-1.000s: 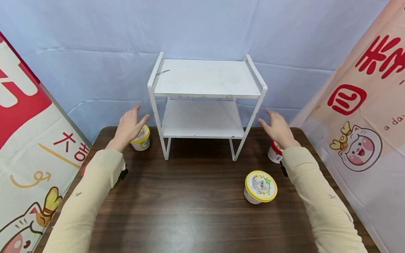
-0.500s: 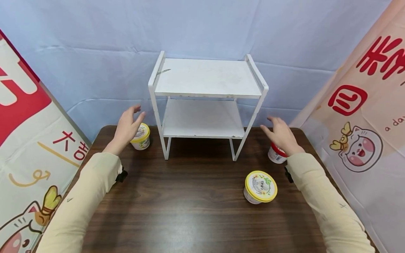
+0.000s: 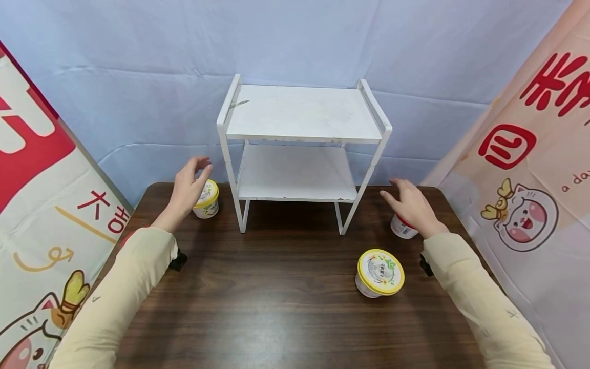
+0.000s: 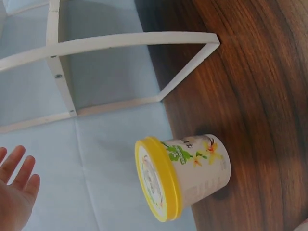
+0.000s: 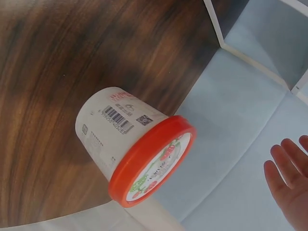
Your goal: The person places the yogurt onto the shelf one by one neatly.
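Note:
My left hand (image 3: 186, 187) hovers above a yellow-lidded ice cream tub (image 3: 207, 205) at the table's back left. In the left wrist view the fingers stay apart from that tub (image 4: 192, 168), which stands upright. On the other side my right hand (image 3: 411, 204) is over a red-lidded ice cream tub (image 3: 402, 228), covering most of its lid in the head view. The right wrist view shows this tub (image 5: 120, 130) untouched, with a barcode on its side. Both hands hold nothing, their fingers loosely extended. Another yellow-lidded tub (image 3: 380, 272) stands nearer the front, right of centre.
A white two-tier shelf (image 3: 299, 174) stands between the hands at the back of the dark wooden table (image 3: 258, 297). Beside the left sleeve a bit of something red (image 3: 131, 234) shows, mostly hidden. A pale blue cloth (image 3: 295, 41) hangs behind, with printed banners on both sides.
My right hand has come down and slightly to the right over the red-lidded tub. The left hand has shifted only a little, its fingers bending slightly more. All visible tubs stay put.

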A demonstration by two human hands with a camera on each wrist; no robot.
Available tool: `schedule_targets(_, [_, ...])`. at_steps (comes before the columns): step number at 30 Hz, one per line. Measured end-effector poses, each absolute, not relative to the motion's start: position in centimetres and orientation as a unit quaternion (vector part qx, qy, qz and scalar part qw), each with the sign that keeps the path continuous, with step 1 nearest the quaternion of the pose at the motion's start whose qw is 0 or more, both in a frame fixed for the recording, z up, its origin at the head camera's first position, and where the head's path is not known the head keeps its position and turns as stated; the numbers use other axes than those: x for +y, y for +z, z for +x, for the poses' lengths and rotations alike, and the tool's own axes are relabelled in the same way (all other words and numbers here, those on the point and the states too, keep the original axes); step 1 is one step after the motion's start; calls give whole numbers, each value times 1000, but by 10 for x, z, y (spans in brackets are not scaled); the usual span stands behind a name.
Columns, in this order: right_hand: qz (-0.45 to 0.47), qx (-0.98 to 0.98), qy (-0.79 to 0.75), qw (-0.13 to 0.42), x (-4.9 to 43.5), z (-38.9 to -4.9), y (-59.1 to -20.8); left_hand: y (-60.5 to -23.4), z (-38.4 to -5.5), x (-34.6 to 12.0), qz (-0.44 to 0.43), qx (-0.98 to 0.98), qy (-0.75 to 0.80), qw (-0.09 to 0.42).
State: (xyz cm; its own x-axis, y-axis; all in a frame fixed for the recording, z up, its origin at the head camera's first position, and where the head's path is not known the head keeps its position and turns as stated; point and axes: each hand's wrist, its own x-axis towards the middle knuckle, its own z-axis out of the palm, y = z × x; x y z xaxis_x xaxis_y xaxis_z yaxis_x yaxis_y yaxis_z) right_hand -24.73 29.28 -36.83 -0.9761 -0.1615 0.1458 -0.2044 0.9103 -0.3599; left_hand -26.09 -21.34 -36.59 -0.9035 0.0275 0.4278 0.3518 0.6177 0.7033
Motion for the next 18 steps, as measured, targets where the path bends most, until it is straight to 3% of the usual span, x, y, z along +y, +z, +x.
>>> schedule_targets(18, [119, -975, 180, 58, 298, -224, -372, -366, -250, -201, -135, -847, -474, 197])
